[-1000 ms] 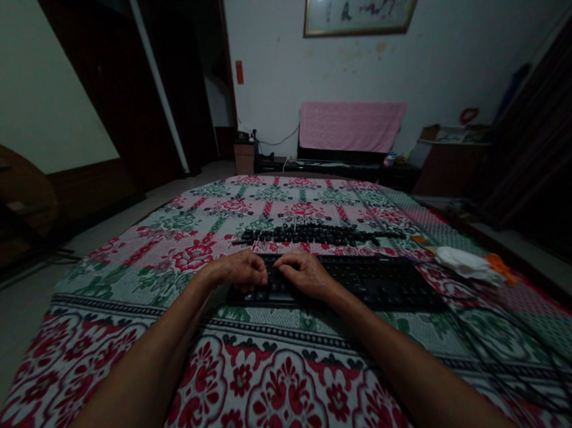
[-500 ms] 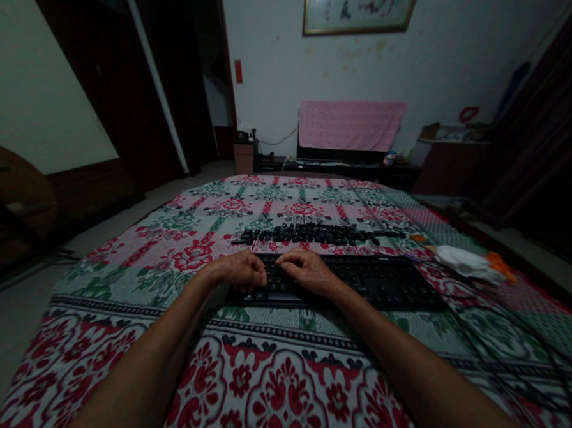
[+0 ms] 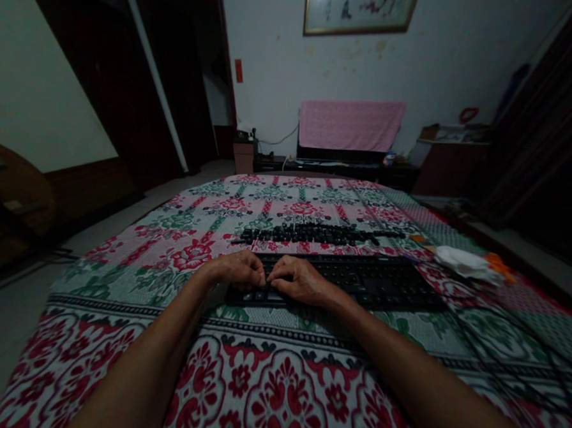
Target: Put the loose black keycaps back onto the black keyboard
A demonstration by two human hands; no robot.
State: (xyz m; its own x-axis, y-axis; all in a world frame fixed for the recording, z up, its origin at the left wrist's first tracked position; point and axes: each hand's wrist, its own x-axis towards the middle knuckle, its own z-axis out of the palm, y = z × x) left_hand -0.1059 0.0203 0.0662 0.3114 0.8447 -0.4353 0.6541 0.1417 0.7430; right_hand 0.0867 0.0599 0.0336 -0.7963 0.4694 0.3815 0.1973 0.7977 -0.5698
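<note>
A black keyboard (image 3: pixel 380 282) lies across a table covered with a red, green and white flowered cloth (image 3: pixel 257 394). Both my hands are at its left end. My left hand (image 3: pixel 238 271) is curled, with its fingers closed on the keyboard's left part. My right hand (image 3: pixel 299 280) rests on the keys just beside it, fingers bent and pointing left, almost touching the left hand. What its fingertips hold is hidden. Behind the keyboard, loose black keycaps (image 3: pixel 316 233) lie in rows on the cloth.
A crumpled white rag (image 3: pixel 461 260) and an orange object (image 3: pixel 499 265) lie right of the keyboard. Dark cables (image 3: pixel 504 356) run over the cloth at the near right. Beyond the table are a pink-draped cabinet (image 3: pixel 351 126) and a dark doorway.
My right hand has slid a little left and nearer on the keys, closing up to the left hand. The left hand has hardly moved.
</note>
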